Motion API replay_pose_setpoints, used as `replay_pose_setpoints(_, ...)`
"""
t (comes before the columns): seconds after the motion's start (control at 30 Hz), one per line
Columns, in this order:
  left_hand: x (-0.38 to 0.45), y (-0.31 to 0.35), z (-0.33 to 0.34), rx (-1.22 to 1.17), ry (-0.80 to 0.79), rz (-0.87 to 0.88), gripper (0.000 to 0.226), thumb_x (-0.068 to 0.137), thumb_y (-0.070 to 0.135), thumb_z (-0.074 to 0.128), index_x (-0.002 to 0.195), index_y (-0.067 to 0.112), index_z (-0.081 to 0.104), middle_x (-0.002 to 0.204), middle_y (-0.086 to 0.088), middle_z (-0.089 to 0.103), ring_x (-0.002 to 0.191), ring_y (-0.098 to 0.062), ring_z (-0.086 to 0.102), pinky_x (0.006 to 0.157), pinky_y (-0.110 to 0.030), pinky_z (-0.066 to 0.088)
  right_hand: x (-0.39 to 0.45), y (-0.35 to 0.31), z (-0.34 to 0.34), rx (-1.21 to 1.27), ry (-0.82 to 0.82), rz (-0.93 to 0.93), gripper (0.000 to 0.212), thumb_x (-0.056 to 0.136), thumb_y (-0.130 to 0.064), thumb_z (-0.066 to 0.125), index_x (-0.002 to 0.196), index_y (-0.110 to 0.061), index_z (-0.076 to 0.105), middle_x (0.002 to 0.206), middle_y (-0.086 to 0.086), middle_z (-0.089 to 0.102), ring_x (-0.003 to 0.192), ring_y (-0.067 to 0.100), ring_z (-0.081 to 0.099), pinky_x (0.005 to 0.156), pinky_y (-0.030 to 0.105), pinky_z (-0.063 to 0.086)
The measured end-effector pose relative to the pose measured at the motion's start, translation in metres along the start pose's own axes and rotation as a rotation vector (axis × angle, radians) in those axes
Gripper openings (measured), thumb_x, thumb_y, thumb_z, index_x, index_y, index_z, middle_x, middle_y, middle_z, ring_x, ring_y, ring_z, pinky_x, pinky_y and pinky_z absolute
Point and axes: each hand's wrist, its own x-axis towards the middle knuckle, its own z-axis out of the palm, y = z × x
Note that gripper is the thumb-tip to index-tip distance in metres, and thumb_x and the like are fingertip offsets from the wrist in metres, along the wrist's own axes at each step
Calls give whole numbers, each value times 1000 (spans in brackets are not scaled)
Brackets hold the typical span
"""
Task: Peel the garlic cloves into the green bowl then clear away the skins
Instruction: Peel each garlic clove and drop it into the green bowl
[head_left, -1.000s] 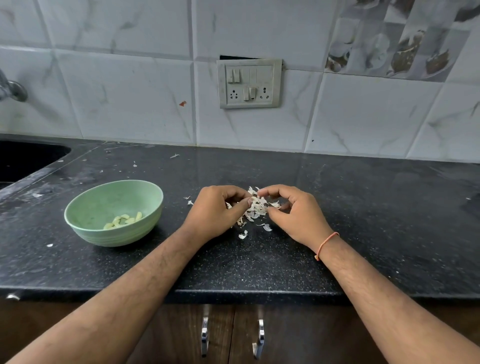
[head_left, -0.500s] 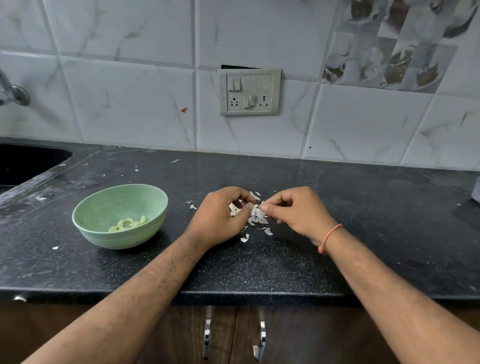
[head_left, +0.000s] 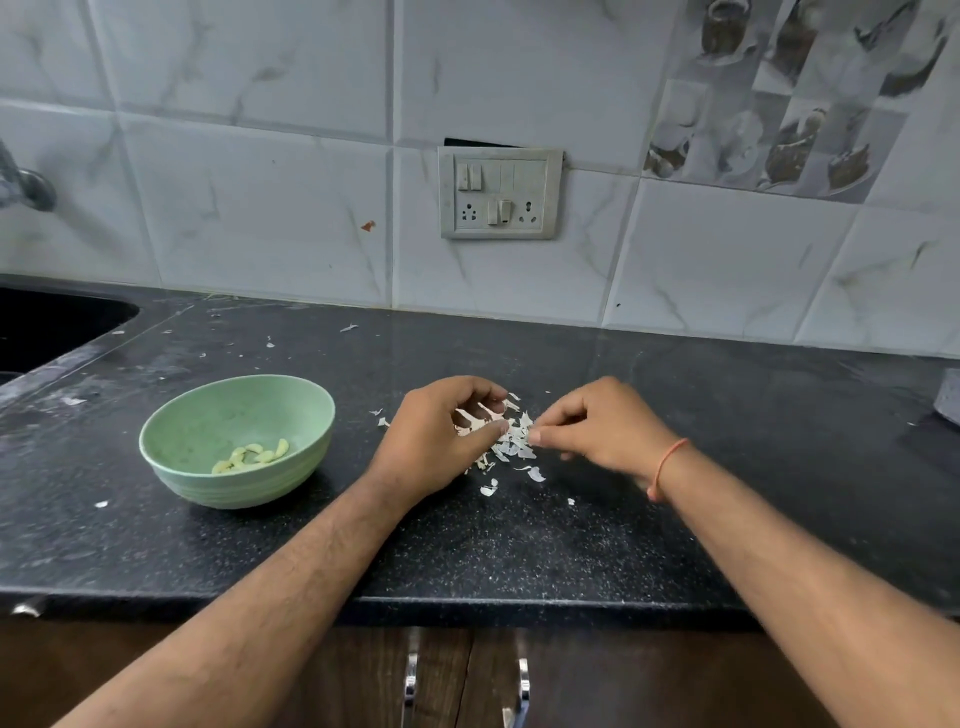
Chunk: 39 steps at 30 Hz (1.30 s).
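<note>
A pale green bowl (head_left: 236, 441) stands upright on the tabletop (head_left: 519, 545), left of the left hand (head_left: 441, 441), with a few peeled yellowish garlic cloves (head_left: 252, 457) lying in its bottom. White papery skins (head_left: 511, 441) lie in a loose heap between the left hand and the right hand (head_left: 597, 431), touching the fingers of both, with a few scraps just nearer.

Soft, even daylight (edges bowed)

Green bowl (head_left: 236, 441) blocks left; counter (head_left: 753, 415) right w/ open room.

My counter (head_left: 571, 561) is black speckled stone, faintly glossy. The green bowl (head_left: 171, 441) looks matt, ribbed plastic. Garlic skins (head_left: 511, 441) are papery. Wall tiles (head_left: 260, 208) shine, marbled; cabinet handles (head_left: 411, 680) are polished metal.
</note>
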Motion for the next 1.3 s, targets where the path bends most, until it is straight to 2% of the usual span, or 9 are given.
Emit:
replay_pose_setpoints(0.1,1,-1,0,-36,54,-18,22,89,20,87,109,24,80,96,18,78,91,-5,74,81,-21,59,-1,5,35,585,59,72,12,85,-17,88,95,-12,86,86,9,81,73,17,70,72,29,62)
replay_pose_setpoints(0.23,2,-1,0,-105,91,-39,21,89,22,88,108,21,81,94,16,79,91,-4,75,79,-19,58,2,7,48,865,87,73,25,77,-24,87,97,-10,85,88,9,78,78,17,69,74,30,61)
replay_pose_setpoints(0.33,2,3,2,-134,94,-41,21,88,22,88,108,21,81,94,15,79,92,-3,75,78,-20,59,3,7,49,928,68,67,26,76,-26,88,98,-12,85,95,12,79,81,17,69,79,33,60)
replay_pose_setpoints(0.5,1,6,0,-174,132,-52,21,88,17,88,106,23,81,93,14,80,89,-1,75,75,-15,57,2,3,50,1010,35,55,10,82,-12,84,92,-12,85,94,11,80,81,16,72,76,28,62)
replay_pose_setpoints(0.67,-3,11,1,-209,111,-71,22,91,9,84,111,18,79,92,5,78,68,6,68,66,-9,52,0,0,49,1041,14,66,19,77,-14,84,95,-8,83,91,10,79,79,15,73,72,24,62)
replay_pose_setpoints(0.87,-3,13,2,-230,106,-54,29,92,7,80,114,25,77,92,7,78,84,-5,76,73,-14,57,2,0,49,1076,-25,86,18,76,-14,84,93,-9,83,87,9,78,75,14,72,67,21,60)
replay_pose_setpoints(1.07,-1,11,2,-285,50,-48,34,94,3,76,125,16,72,91,0,74,69,0,64,64,-14,51,3,1,51,1140,-34,96,14,80,-14,81,94,-10,82,86,8,76,74,14,70,63,21,59)
replay_pose_setpoints(1.2,-3,13,4,-254,-69,-5,45,91,2,76,131,20,69,89,1,75,83,-13,73,77,-30,61,7,3,47,1226,-1,145,21,84,-19,80,104,-13,79,101,7,78,80,12,71,60,22,57)
replay_pose_setpoints(1.3,-3,12,3,-244,-109,-21,56,85,-4,73,133,24,65,84,2,73,85,-12,70,84,-30,62,10,6,46,1257,17,159,20,90,-18,77,109,-11,77,105,7,78,79,11,71,60,21,57)
